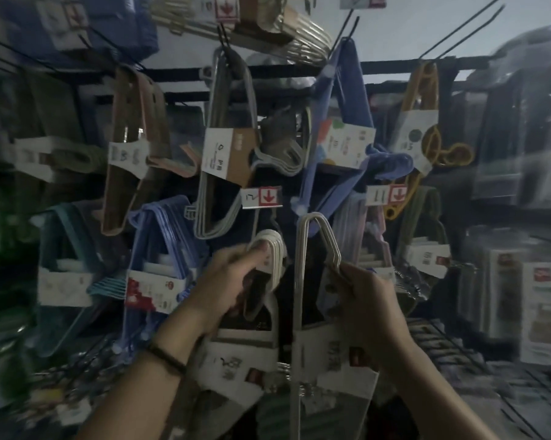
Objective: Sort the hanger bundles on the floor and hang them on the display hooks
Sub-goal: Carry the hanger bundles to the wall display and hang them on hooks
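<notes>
My left hand [233, 281] grips the curved hook ends of a white hanger bundle [269, 249] with a paper label sleeve [236, 363] lower down. A second white hanger bundle [312, 236] is held by my right hand [368, 303] at its shoulder, its corner pointing up. Both bundles are raised in front of the display, just below a price tag with a red arrow [261, 196]. The hook behind that tag is hidden by the bundles.
Black display hooks [341, 30] carry bundles: brown [134, 147], grey-white [226, 144], blue [341, 122], yellow [423, 122], light blue [163, 249], teal [68, 258]. Boxed goods [540, 312] fill shelves at right. A wire shelf [458, 354] sits lower right.
</notes>
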Available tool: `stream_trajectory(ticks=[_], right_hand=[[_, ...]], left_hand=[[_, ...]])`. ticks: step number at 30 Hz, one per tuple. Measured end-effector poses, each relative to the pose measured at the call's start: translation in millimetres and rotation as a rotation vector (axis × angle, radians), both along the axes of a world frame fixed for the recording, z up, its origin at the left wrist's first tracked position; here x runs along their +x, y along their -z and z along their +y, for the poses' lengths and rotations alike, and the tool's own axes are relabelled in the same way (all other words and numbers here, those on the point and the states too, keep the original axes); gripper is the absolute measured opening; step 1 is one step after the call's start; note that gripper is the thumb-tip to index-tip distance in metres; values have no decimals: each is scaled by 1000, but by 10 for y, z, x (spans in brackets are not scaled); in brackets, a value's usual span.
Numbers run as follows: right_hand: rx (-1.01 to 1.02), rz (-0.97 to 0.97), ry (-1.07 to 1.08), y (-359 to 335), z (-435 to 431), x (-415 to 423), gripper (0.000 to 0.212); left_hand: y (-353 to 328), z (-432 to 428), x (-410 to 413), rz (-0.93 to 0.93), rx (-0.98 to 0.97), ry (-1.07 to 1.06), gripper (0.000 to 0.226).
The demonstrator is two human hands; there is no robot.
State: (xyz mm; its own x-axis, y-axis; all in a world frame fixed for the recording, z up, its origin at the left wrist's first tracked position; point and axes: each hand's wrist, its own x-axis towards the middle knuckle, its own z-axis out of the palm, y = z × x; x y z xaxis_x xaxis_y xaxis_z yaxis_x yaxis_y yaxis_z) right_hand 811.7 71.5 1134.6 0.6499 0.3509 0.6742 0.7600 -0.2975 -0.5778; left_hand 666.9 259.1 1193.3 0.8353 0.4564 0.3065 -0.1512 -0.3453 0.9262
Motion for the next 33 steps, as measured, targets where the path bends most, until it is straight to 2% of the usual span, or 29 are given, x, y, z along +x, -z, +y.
stream_trajectory(ticks=[2, 3, 8, 11, 13, 17, 22, 26, 33], right_hand=[[-19, 6, 4, -87, 115, 107, 26], [-33, 5, 8, -120, 167, 147, 24], [-68, -37, -43, -154, 375, 360, 27], [-105, -28, -86, -173, 476, 489, 28], [-129, -26, -116, -204, 528, 551, 30], [-103, -51, -111, -203, 578, 616, 31], [-39, -48, -187, -138, 623, 509, 26], [72, -135, -197, -76, 647, 442, 14], [150, -245, -193, 39, 623, 436, 17]], left_hand=[[-149, 121, 23, -18, 90, -23, 16], [-216, 189, 53, -6, 149, -47, 17], [-408, 426, 265, 192, 399, -104, 50], [-450, 533, 448, 228, 517, -201, 65], [-465, 595, 545, 241, 586, -255, 67], [-418, 676, 494, 261, 644, -255, 75], [-368, 793, 309, 187, 678, -256, 80], [-447, 831, 209, 122, 746, -258, 90], [-538, 848, 159, 90, 748, -196, 103]])
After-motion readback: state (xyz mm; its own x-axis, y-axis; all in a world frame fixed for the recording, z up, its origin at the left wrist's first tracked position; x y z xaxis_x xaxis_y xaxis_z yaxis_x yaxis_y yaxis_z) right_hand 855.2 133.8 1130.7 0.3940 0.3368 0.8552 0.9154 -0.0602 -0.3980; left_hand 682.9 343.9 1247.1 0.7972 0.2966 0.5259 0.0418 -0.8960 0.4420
